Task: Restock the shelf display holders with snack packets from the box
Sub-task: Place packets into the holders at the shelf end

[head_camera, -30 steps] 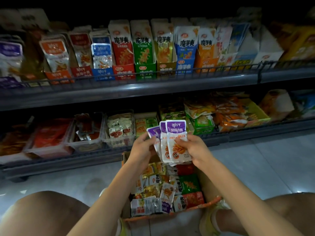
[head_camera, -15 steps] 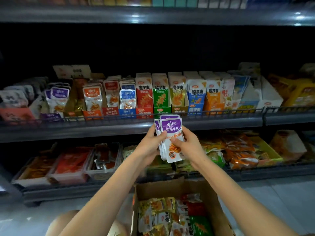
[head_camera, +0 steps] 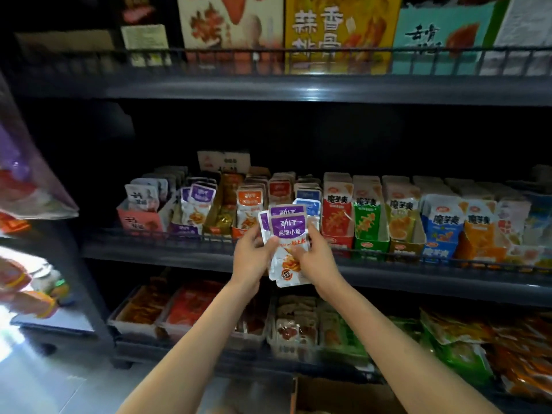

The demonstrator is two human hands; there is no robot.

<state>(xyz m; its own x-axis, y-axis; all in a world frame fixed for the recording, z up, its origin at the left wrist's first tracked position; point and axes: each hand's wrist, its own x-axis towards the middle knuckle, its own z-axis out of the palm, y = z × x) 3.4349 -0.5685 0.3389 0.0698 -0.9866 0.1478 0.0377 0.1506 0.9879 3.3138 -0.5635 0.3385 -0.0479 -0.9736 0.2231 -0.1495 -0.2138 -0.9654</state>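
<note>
The dark shelving unit [head_camera: 98, 264] fills nearly everything in front of me. On its top shelf [head_camera: 268, 89] stand large printed cartons [head_camera: 340, 31] behind a wire rail. The middle shelf [head_camera: 179, 252] carries a long row of upright display holders [head_camera: 369, 222], each packed with small packets in red, green, orange and blue. The bottom shelf holds clear trays [head_camera: 191, 306] of red and orange snacks on the left and loose bags on the right. At the lower edge of my view is the open cardboard box [head_camera: 337, 392]. Only its near flaps show, and it is too dark there to tell what lies inside.

Towards the left of the middle row sits the purple holder [head_camera: 197, 210], with purple-topped packets standing in it, the same print as the ones I carry. It is well to the left of my hands, with two other holders between.

I hold a small stack of purple packets [head_camera: 288, 231] upright in front of the middle shelf's rail, slightly fanned. It looks like three or four, though I cannot count them surely. My left hand [head_camera: 251, 258] grips the stack's left edge, thumb [head_camera: 270, 245] pressed across the front. My right hand [head_camera: 316, 258] clasps the right edge, fingers [head_camera: 312, 231] curled round behind and thumb on the face of the front packet.
</note>
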